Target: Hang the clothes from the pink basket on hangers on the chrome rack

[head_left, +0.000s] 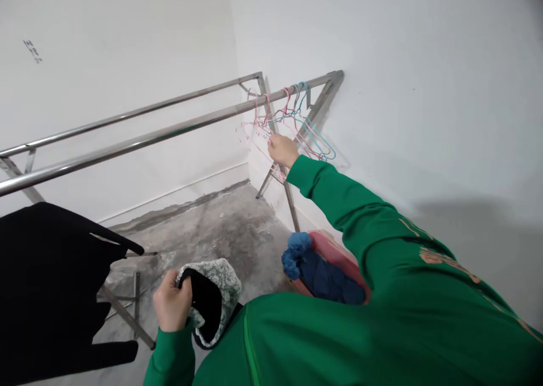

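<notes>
Black-lined cloth with a grey-and-white pattern [211, 302] is hanging from our left hand [172, 302], low in front of our green top [305, 335]; the thumb and curled fingers are pinching its edge, and its opening is showing the dark lining. Our right hand [283, 150] is reaching out to the pink hangers [266, 110], its fingers bending in narrowly among them, though we are not able to tell whether they are gripping one. Those hangers are hanging near the far end of the front bar of a metal clothes rack [178, 129], with blue hangers [323, 138] hanging just beside them, nearer the wall [424, 92]. Below our right arm, bunched blue fabric [328, 278] is sitting in a pink tub [333, 249] on the stained grey floor [203, 239]. To our left, a black garment [46, 290] is spreading below the rack, well apart from the right hand.
</notes>
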A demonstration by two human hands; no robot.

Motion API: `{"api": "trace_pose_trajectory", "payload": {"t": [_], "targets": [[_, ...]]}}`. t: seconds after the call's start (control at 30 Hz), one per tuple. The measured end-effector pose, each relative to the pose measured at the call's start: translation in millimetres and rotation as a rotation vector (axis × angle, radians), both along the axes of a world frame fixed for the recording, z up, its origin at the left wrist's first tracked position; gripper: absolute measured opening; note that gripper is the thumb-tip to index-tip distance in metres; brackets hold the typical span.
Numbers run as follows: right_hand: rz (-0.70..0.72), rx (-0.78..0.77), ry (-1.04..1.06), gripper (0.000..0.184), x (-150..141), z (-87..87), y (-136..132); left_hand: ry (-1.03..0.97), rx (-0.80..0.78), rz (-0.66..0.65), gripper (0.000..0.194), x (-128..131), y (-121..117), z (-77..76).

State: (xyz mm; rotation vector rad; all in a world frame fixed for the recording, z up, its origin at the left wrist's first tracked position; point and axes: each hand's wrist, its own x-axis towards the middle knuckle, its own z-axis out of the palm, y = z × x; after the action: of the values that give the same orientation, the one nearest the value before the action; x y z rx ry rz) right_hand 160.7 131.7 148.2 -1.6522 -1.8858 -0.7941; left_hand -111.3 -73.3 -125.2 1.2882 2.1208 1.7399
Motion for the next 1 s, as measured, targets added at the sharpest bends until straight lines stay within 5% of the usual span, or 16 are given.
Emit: {"api": "trace_pose_trajectory", "payload": {"t": [0.13,0.23,0.33,0.43,0.5,0.6,0.8,1.0], "targets": [[0.279,0.116,0.117,0.022,19,7.8,-9,-0.083,-0.026,-0.012,0.014,2,3,1.5],[0.582,0.145,0.211,0.018,35,-9.5,-29,-0.164,-0.012,-0.017,0.017,3,7,1.7],[0.783,0.191,0.362,0.016,51,-55.2,-53,-0.229,-0.019,-0.022,0.024,-1,14,3.1],[0.964,0.067,0.574,0.03,60,-114.6,-70,-0.148,-0.029,-0.066,0.021,-9,22,10.4],[0.983,-0.089,0.749,0.043,61,-148.9,-81,-0.056,-0.015,-0.074,0.019,-16,28,17.7],[0.874,-0.313,0.934,0.038,53,-179.9,-99,0.039,0.01,-0.02,0.018,-30,39,26.5],[0.898,-0.808,0.815,0.027,30,-174.9,-144,0.135,-0.024,0.039,0.015,-45,52,34.1],[1.006,-1.026,0.472,0.02,-11,-170.9,-152,0.284,-0.187,0.105,0.004,-33,53,43.6]]}}
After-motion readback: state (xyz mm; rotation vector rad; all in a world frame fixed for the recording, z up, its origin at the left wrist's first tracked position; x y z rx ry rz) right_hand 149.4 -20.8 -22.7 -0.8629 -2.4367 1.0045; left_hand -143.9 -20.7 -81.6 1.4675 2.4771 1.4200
